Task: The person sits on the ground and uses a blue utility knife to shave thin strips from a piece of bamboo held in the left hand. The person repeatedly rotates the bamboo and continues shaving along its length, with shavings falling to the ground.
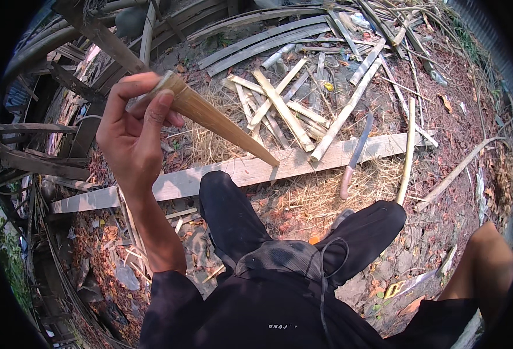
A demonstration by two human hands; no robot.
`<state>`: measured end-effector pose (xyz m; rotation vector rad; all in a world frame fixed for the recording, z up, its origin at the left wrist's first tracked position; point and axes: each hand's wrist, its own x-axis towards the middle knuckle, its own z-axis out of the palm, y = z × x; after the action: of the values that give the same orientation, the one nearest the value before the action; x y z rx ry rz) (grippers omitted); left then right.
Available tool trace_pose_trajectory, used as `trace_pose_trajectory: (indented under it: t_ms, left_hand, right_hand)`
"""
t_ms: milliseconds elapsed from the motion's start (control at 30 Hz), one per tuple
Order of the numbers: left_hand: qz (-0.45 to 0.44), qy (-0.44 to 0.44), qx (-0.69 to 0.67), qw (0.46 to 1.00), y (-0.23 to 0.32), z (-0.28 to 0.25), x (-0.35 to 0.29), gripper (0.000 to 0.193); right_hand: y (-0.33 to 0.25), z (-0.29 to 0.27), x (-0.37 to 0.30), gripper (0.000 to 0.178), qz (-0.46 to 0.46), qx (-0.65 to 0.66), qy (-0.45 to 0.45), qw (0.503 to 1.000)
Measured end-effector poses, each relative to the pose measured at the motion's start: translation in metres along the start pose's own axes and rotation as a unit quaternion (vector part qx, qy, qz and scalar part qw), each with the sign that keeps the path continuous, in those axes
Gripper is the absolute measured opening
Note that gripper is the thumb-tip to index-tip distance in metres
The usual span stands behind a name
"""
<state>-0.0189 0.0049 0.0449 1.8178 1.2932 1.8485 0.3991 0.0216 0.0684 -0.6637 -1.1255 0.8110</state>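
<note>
Tan end clamped at ten o'clock between thumb and fingers of the left hand (131, 136), with the bamboo piece (224, 122) slanting through eleven toward the plank (181, 184). Probably a positioning or checking step, next calling for a steadied tip. Toward three, a knife (359, 145) across the plank. At four, bent right arm (490, 262); right hand unseen, fingers impossible to tell.

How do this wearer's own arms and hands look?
The left hand is gloveless, with no watch showing. The left sleeve and right sleeve are dark and short, baring the left forearm. The right hand is out of view.
</note>
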Motion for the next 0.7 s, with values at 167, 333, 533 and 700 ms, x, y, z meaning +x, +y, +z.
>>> trace_pose_trajectory:
  t_ms: [167, 333, 533, 700]
  left_hand:
    - [-0.004, -0.004, 0.024, 1.000, 0.012, 0.004, -0.008, 0.015]
    - [0.005, -0.013, 0.021, 1.000, 0.014, 0.012, -0.006, 0.014]
    - [0.019, 0.001, 0.035, 0.999, 0.017, 0.028, -0.015, 0.014]
    - [0.025, -0.004, 0.029, 0.999, 0.015, 0.027, -0.015, 0.014]
  right_hand:
    - [0.057, 0.078, -0.020, 0.023, 0.066, 0.234, -0.081, 0.967]
    - [0.152, 0.154, -0.135, 0.025, 0.184, -0.152, -0.196, 0.951]
    - [0.129, 0.178, -0.133, 0.025, 0.131, -0.193, -0.270, 0.934]
    - [0.143, 0.173, -0.140, 0.021, 0.115, -0.192, -0.293, 0.930]
